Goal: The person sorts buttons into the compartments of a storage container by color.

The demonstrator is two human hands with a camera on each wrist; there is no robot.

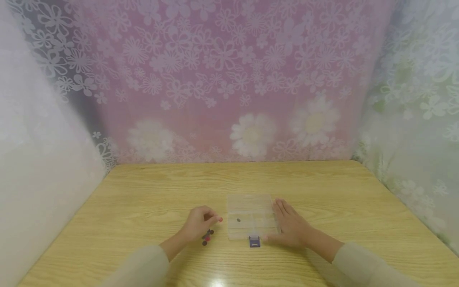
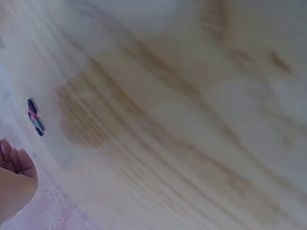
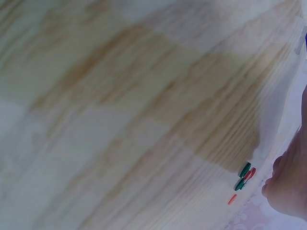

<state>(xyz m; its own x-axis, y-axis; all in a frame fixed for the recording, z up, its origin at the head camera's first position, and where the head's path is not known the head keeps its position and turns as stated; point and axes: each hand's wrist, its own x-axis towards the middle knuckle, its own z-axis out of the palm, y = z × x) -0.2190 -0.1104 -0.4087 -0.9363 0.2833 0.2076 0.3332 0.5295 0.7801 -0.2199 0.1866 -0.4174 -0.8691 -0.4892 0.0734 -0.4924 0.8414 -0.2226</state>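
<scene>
Low in the middle of the head view, the left hand (image 1: 198, 222) pinches a small red disc (image 1: 220, 219) just left of a clear plastic box (image 1: 234, 204). The right hand (image 1: 292, 227) touches the box's right side, fingers straight. One dark disc (image 1: 238, 220) is in the box. More red and dark discs (image 1: 207, 238) lie below the left hand.

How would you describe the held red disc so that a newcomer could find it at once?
On the wooden table lies a clear box. Just to its left, the left hand pinches a small red disc. Unlike the loose pieces near that hand, this one is held.
</scene>
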